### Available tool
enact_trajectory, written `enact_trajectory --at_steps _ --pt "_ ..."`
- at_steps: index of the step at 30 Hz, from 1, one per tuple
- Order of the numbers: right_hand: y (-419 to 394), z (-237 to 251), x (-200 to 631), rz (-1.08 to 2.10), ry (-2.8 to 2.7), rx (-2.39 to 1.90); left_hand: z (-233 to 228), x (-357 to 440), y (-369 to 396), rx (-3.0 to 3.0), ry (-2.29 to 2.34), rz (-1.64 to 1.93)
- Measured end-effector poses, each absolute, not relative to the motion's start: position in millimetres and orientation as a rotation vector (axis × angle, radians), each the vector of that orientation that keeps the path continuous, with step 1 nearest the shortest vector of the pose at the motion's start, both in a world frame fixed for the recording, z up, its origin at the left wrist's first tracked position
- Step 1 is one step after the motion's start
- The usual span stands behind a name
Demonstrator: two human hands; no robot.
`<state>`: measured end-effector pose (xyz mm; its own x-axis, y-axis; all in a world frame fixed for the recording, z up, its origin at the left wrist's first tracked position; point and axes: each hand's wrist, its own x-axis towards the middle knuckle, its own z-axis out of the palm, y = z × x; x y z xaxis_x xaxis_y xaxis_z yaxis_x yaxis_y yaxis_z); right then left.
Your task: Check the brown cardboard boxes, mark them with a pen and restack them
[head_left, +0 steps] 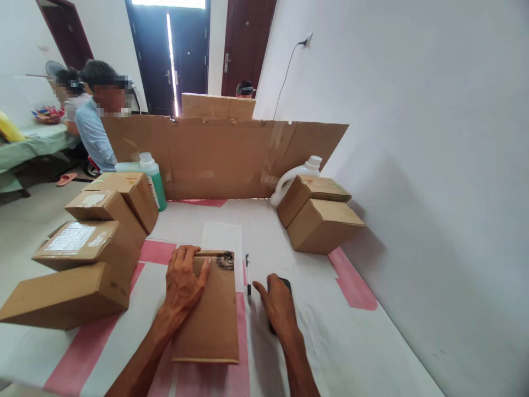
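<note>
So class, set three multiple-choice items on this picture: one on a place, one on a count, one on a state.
1. Where is the pen?
A. between the hands
B. on the left stack
C. behind the cardboard sheet

2. How many boxes are stacked by the wall?
A. two
B. five
C. none

3. How does the left hand lie?
A. flat on the box
B. raised in the air
C. round a bottle

Answers: 1 A, it lies between the left hand and right hand; 2 A, one box sits on another; 3 A, palm down on the box.
</note>
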<state>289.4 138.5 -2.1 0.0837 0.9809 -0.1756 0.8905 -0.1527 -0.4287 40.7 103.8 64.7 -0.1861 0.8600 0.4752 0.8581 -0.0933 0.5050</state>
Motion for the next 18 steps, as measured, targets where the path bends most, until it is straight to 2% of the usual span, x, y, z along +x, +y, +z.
enact_trajectory --at_steps 3,6,18 --pt "120 -3 314 0.521 -1.759 -2.393 64 40 104 2.002 2.102 1.189" --pt "111 -12 331 0.609 -1.647 -2.503 62 40 104 2.011 2.113 1.191" --pt "107 -24 328 0.838 -1.397 -2.154 61 40 101 2.02 2.102 1.205"
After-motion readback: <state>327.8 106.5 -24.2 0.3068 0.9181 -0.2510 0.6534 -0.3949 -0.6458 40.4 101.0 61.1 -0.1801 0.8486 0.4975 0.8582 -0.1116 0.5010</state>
